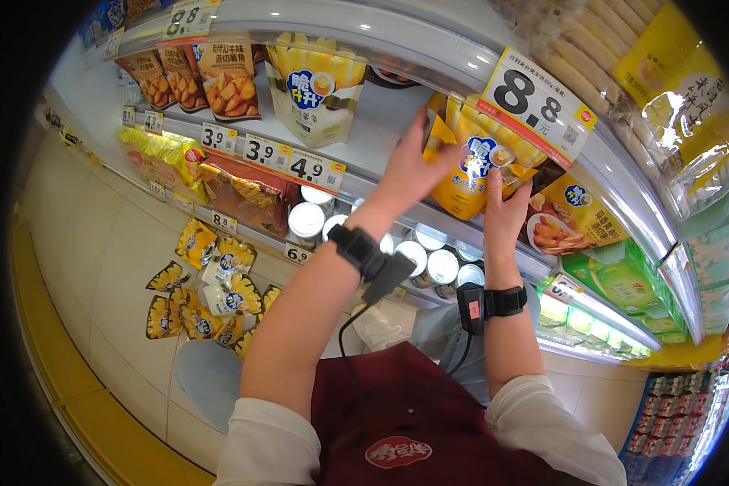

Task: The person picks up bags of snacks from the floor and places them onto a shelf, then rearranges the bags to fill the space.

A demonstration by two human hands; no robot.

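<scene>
Both my hands are at a yellow snack pouch (465, 194) on the shop shelf. My left hand (422, 161) lies along the pouch's left side, fingers pointing up and thumb across its front. My right hand (507, 209) holds the lower right side, thumb on the front. Partly hidden under the price tag is the pouch's top. To its left a white and yellow snack pouch (319, 100) stands on the same shelf, with brown potato-wedge pouches (226, 82) farther left. An orange wedge pouch (574, 215) is right of my right hand.
Above runs a shelf edge with a large price tag (537, 106). Lidded cans (442, 266) and a reddish food packet (243, 194) occupy the shelf below. Several snack pouches (203, 316) lie on the floor beside my knee. Green packs (619, 279) fill the right side.
</scene>
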